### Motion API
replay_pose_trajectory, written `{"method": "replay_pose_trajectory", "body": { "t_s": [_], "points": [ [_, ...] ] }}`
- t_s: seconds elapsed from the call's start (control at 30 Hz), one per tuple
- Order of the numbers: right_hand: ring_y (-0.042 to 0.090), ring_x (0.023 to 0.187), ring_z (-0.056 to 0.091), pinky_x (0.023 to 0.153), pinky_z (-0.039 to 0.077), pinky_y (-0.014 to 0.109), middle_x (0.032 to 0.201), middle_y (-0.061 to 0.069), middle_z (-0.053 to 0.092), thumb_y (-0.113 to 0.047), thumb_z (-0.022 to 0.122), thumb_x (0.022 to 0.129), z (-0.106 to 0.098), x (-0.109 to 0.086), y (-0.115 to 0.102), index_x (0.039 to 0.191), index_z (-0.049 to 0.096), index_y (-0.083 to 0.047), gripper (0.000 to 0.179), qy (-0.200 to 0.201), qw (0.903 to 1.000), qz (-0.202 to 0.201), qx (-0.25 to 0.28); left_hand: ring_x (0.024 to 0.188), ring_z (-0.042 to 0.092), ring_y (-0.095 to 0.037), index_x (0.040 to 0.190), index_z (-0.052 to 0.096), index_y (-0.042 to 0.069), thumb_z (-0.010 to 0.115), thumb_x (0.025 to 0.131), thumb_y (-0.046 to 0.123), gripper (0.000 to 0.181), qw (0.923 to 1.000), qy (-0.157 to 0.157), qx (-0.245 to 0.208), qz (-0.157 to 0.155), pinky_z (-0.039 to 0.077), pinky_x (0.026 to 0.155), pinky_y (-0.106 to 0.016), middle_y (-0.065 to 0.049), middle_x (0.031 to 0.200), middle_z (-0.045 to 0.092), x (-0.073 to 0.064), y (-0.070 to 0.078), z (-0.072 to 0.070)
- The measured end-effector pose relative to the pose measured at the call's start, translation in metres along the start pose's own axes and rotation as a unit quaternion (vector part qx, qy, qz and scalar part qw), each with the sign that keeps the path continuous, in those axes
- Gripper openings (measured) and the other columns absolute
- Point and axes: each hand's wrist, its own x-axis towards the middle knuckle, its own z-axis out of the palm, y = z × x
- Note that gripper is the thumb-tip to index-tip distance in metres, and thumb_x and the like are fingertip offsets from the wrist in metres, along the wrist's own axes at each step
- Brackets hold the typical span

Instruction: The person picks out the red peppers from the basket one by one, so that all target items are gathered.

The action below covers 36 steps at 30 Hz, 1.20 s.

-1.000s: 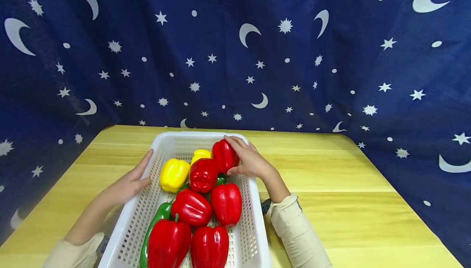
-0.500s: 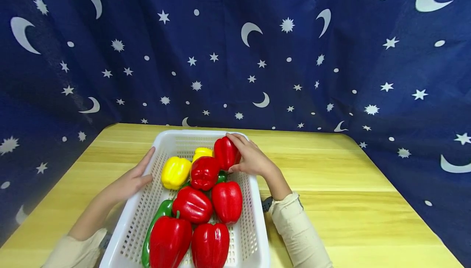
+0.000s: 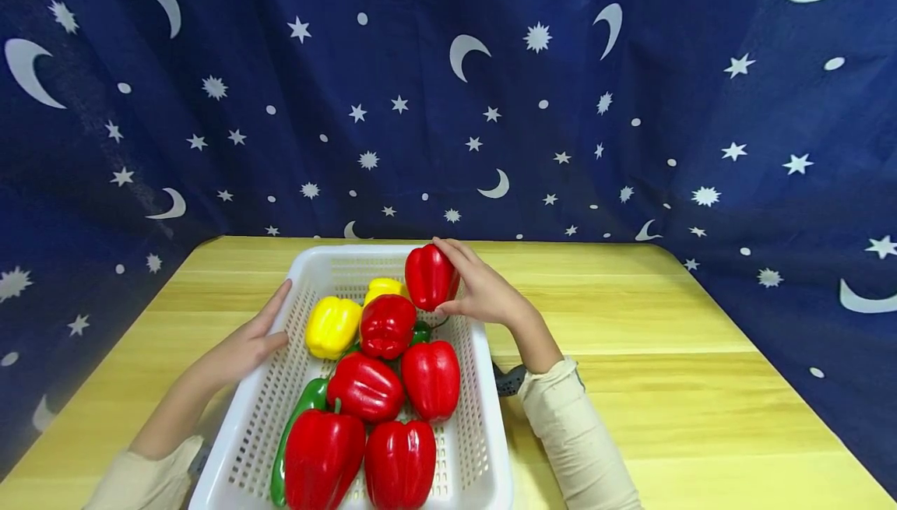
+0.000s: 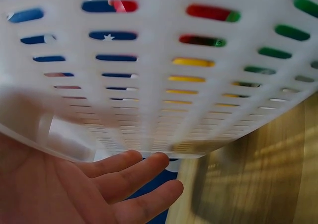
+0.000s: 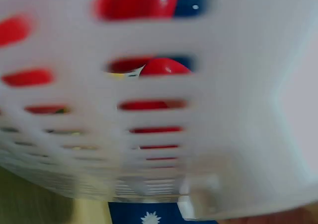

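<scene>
My right hand (image 3: 483, 288) grips a red bell pepper (image 3: 430, 276) at the far right corner of a white perforated basket (image 3: 497, 448), fingers over its top and thumb at its lower side. On the basket's left rim rests my left hand (image 3: 245, 346), index finger and thumb at the edge. The left wrist view shows that hand's other fingers (image 4: 134, 184) loosely extended outside the basket wall (image 4: 149, 119). In the right wrist view the basket wall (image 5: 238, 100) fills most of the frame, and red shows through its slots.
Inside the basket lie several more red bell peppers (image 3: 430, 381), two yellow bell peppers (image 3: 332, 328) and long green peppers (image 3: 297, 424), partly covered. The basket stands on a wooden table (image 3: 645, 339) before a dark blue curtain (image 3: 420, 66) with moons and stars.
My right hand has raised the red bell pepper slightly, away from the red one beside it, uncovering more of a green pepper's stem below. The left hand stays at the rim.
</scene>
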Motion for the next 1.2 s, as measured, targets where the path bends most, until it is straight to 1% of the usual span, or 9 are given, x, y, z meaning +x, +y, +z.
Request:
{"method": "replay_pose_trajectory", "body": {
  "t_s": [0.1,0.27,0.4,0.63,0.77,1.07,1.2],
  "points": [
    [0.028,0.124,0.039,0.09,0.052,0.044,0.143,0.011,0.03,-0.011,0.077,0.067,-0.003,-0.001,-0.001,0.144,0.025,-0.01,0.093,0.005,0.9999,-0.005,0.01,0.096,0.06,-0.046,0.144,-0.015,0.031,0.035,0.091,0.005,0.077,1.0,0.0,-0.007,0.0,0.058,0.057,-0.043,-0.029,0.148,-0.005,0.0,-0.001,0.001],
    [0.027,0.124,0.039,0.091,0.052,0.044,0.143,0.011,0.03,-0.015,0.078,0.067,-0.007,-0.002,0.001,0.144,0.025,-0.012,0.094,0.005,1.0,0.007,0.004,0.098,0.058,-0.048,0.144,-0.015,0.032,0.035,0.091,0.005,0.078,0.9999,-0.001,-0.013,-0.001,0.058,0.057,-0.043,-0.03,0.148,-0.005,0.001,-0.002,0.001],
    [0.029,0.125,0.039,0.092,0.051,0.045,0.143,0.012,0.031,-0.016,0.079,0.066,-0.012,-0.005,0.001,0.144,0.025,-0.012,0.095,0.013,0.9998,0.01,0.007,0.099,0.058,-0.049,0.144,-0.015,0.032,0.035,0.091,0.005,0.078,0.9999,0.0,-0.011,0.0,0.058,0.056,-0.043,-0.029,0.149,-0.004,0.002,0.0,0.001],
    [0.027,0.127,0.038,0.098,0.044,0.05,0.144,0.008,0.032,-0.022,0.079,0.067,-0.022,-0.012,0.003,0.144,0.026,-0.018,0.093,0.03,0.9991,0.029,0.006,0.096,0.059,-0.046,0.144,-0.015,0.032,0.035,0.091,0.004,0.078,1.0,0.001,-0.005,-0.003,0.058,0.056,-0.042,-0.03,0.148,-0.005,0.002,0.002,0.0],
    [0.027,0.127,0.04,0.099,0.044,0.05,0.144,0.008,0.032,-0.024,0.078,0.068,-0.026,-0.014,0.003,0.145,0.025,-0.019,0.093,0.03,0.999,0.034,0.004,0.096,0.059,-0.047,0.144,-0.015,0.032,0.035,0.091,0.004,0.078,1.0,0.003,-0.005,-0.002,0.058,0.055,-0.042,-0.031,0.148,-0.003,0.0,0.002,0.0],
    [0.028,0.126,0.04,0.099,0.043,0.051,0.143,0.008,0.034,-0.026,0.078,0.067,-0.031,-0.017,0.006,0.144,0.027,-0.019,0.092,0.035,0.9986,0.039,0.0,0.098,0.058,-0.048,0.144,-0.015,0.031,0.034,0.09,0.004,0.078,1.0,0.004,-0.004,0.001,0.058,0.056,-0.042,-0.031,0.148,-0.003,0.0,0.003,0.0],
    [0.028,0.126,0.039,0.099,0.043,0.051,0.143,0.009,0.034,-0.025,0.078,0.068,-0.033,-0.02,0.01,0.144,0.027,-0.019,0.092,0.037,0.9983,0.044,0.007,0.097,0.058,-0.049,0.144,-0.016,0.031,0.034,0.091,0.004,0.078,0.9999,0.001,-0.011,0.002,0.058,0.055,-0.042,-0.031,0.148,-0.003,0.0,0.003,0.0]
  ]
}}
